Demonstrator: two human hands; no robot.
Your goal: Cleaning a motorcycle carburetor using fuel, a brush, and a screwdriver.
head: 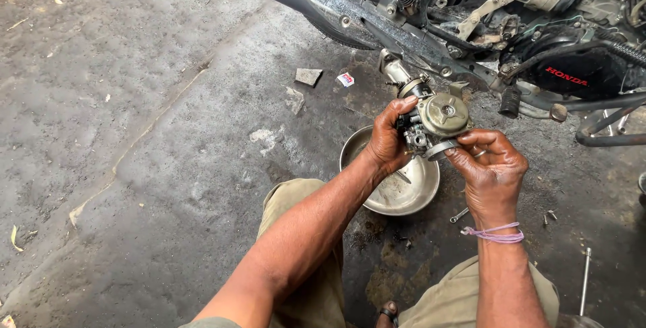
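You held the carburetor (434,123) up over the steel bowl (397,190), w/ left hand (389,141) wrapped round its body and right hand (491,170) pinching the lower rim from the other side, both closed on it. Judged: best kept above the bowl so loose bits dropped in, not onto the oily floor (168,166). Left thumb clamp looked firm; right-hand turns should've been kept small, motorcycle (538,32) close behind.
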